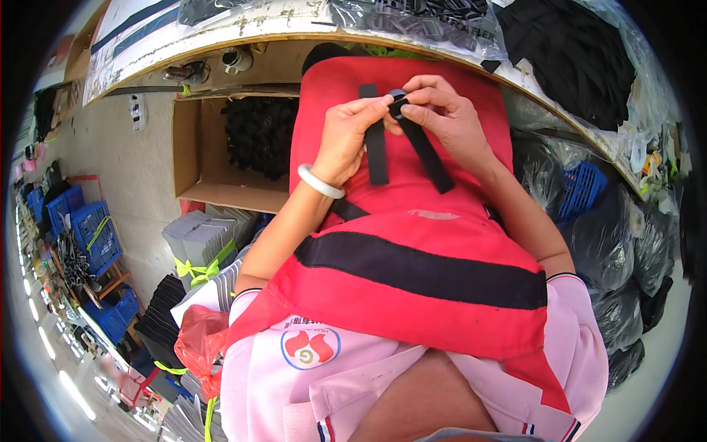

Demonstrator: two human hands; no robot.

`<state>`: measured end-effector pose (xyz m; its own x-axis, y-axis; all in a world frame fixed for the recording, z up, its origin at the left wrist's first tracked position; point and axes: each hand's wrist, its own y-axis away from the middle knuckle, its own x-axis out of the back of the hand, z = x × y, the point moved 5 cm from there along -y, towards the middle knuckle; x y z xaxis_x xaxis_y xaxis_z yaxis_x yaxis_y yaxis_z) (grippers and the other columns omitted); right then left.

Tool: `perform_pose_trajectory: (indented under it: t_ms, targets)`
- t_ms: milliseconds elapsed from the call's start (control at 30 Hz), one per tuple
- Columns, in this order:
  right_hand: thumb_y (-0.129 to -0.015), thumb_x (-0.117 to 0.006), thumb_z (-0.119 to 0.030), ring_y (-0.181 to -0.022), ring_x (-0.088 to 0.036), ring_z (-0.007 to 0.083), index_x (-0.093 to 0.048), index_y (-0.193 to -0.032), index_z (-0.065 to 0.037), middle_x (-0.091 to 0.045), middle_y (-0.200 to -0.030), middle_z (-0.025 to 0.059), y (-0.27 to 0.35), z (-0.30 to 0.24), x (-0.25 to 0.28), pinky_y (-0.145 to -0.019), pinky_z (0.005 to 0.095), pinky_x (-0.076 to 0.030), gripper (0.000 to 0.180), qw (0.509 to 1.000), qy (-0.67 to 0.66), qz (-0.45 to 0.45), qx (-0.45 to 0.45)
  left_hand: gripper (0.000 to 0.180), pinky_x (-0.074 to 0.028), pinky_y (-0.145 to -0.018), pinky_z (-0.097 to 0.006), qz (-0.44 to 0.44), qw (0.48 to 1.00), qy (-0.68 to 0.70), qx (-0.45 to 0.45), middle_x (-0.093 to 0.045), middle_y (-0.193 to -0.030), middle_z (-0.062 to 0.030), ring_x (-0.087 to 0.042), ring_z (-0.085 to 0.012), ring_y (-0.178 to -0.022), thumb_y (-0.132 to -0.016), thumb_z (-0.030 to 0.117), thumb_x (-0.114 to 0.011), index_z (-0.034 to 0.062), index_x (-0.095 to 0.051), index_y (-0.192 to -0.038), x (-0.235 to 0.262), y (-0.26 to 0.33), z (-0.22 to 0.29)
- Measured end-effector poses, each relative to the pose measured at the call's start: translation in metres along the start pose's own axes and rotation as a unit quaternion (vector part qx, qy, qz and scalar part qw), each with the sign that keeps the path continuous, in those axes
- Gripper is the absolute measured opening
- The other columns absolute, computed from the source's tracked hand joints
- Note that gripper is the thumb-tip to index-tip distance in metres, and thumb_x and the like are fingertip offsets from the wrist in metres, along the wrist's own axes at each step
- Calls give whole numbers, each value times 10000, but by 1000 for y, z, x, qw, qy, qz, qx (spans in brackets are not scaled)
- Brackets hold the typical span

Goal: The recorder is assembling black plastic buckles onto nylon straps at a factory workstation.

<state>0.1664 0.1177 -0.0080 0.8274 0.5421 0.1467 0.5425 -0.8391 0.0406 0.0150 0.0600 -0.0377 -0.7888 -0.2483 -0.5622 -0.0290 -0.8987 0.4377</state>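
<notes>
Both hands are up over the red vest (412,221), which is draped across the person's lap with its top edge toward the desk (243,29). The left hand (346,140), white bangle (320,182) at the wrist, pinches the top of one black strap (376,155) between thumb and fingers. The right hand (445,118) is closed on a small black buckle (398,103) where a second strap (431,158) runs off diagonally. The fingertips of both hands are almost touching. To the left, under the desk, an open carton (199,155) holds dark parts.
</notes>
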Motion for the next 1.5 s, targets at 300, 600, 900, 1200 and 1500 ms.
perform_pose_trajectory:
  t_ms: [300, 600, 900, 1200, 1500]
  targets:
    - [-912, -654, -108, -538, -566, 66, -641, -962, -4, -623, -714, 17, -1, -41, 4, -480, 204, -462, 116, 987, -74, 58, -128, 196, -458, -603, -200, 59, 989, -99, -91, -711, -788, -87, -655, -105, -690, -906, 107, -666, -57, -705, -1008, 2, 0, 14]
    - [-919, -657, -170, -546, -598, 91, -603, -904, -17, -617, -719, 32, 6, -8, -10, -487, 224, -510, 163, 950, -224, 50, -210, 177, -485, -663, -222, 66, 911, -320, -252, -697, -870, -92, -650, -117, -788, -829, 41, -729, 8, -730, -1003, -11, 16, 28]
    - [-921, -650, -228, -588, -590, 85, -658, -986, -23, -607, -731, 14, 3, -10, 2, -520, 204, -487, 216, 930, -210, -146, -262, 184, -512, -689, -244, -19, 875, -347, -337, -693, -944, -83, -644, -137, -799, -794, -67, -703, 7, -728, -961, -12, 32, 42]
    - [-909, -657, -183, -659, -575, 60, -662, -976, -18, -630, -801, -4, 3, -18, 5, -615, 214, -488, 178, 988, -85, -9, -129, 157, -540, -751, -265, -27, 862, -372, -342, -684, -992, -102, -655, -168, -864, -795, -86, -689, -27, -706, -940, -18, 40, 46]
    - [-905, -647, -84, -770, -618, 81, -607, -933, 4, -642, -878, 31, 1, -18, 1, -713, 237, -524, 100, 986, -117, -16, -121, 149, -529, -717, -261, -27, 875, -344, -340, -694, -948, -97, -653, -163, -812, -782, -94, -682, -26, -708, -912, -16, 47, 43]
